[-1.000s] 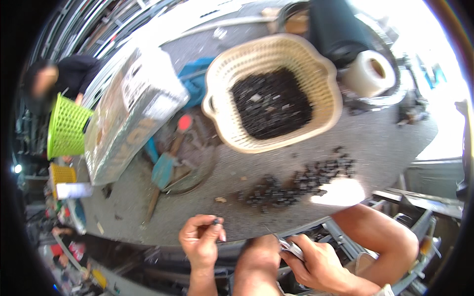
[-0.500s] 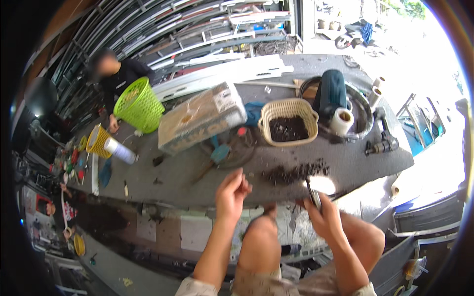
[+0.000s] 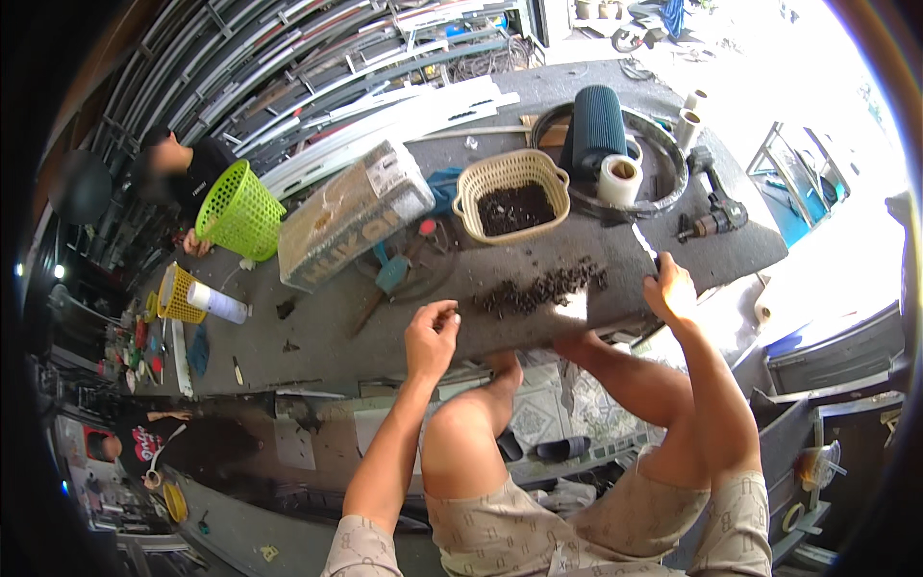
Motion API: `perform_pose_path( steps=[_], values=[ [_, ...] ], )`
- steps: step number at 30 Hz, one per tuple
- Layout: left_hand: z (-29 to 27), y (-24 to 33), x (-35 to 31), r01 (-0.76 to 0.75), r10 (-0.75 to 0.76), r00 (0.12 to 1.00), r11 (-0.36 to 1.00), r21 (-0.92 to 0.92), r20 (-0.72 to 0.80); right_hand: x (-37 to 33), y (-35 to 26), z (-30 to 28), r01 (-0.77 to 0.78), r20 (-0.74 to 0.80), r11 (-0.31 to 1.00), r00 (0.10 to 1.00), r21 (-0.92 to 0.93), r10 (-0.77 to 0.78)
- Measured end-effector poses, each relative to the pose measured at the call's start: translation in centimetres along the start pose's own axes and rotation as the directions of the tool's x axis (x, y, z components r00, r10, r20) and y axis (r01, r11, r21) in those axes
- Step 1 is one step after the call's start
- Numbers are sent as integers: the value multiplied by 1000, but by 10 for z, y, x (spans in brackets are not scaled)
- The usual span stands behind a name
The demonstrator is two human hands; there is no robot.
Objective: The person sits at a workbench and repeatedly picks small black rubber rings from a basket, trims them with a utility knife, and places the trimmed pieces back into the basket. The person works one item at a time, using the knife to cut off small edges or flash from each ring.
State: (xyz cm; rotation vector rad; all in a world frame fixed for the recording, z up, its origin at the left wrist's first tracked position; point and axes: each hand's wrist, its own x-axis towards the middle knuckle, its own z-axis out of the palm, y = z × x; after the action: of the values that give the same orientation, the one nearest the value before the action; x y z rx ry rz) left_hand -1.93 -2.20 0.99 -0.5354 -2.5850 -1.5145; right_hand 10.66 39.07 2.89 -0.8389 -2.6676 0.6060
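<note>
On the table [image 3: 312,337], a yellow basket [image 3: 176,296] stood far left, with a white can [image 3: 217,303] leaning against it. A green basket [image 3: 234,216] partly covered a co-worker [image 3: 204,165], one of whose hands rested beside it. Next came a long box [image 3: 358,219], then a wood-handled tool [image 3: 392,273] between the box and the left hand [image 3: 432,344]. That hand's fingers were curled, thumb near forefinger. The heap of dark bits [image 3: 546,287] lay between the hands, with the cream basket [image 3: 465,213] just beyond, more dark bits inside. A white roll [image 3: 616,190] stood before a ribbed cylinder [image 3: 598,125]. The right hand [image 3: 673,290] gripped a slim tool [image 3: 643,238], fingers closed around it; a drill [image 3: 713,223] lay beyond.

Whether the left fingers pinched anything could not be told. The heap's separate pieces were too small to make out, and the right fist hid the slim tool's lower end.
</note>
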Motion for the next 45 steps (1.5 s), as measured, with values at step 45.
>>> perform_pose_path(
  steps=[45],
  values=[
    [-222,1,-263,45,-696,613,504,-863,-374,-148,-278,83,866,135,499,496,-13,-858]
  ],
)
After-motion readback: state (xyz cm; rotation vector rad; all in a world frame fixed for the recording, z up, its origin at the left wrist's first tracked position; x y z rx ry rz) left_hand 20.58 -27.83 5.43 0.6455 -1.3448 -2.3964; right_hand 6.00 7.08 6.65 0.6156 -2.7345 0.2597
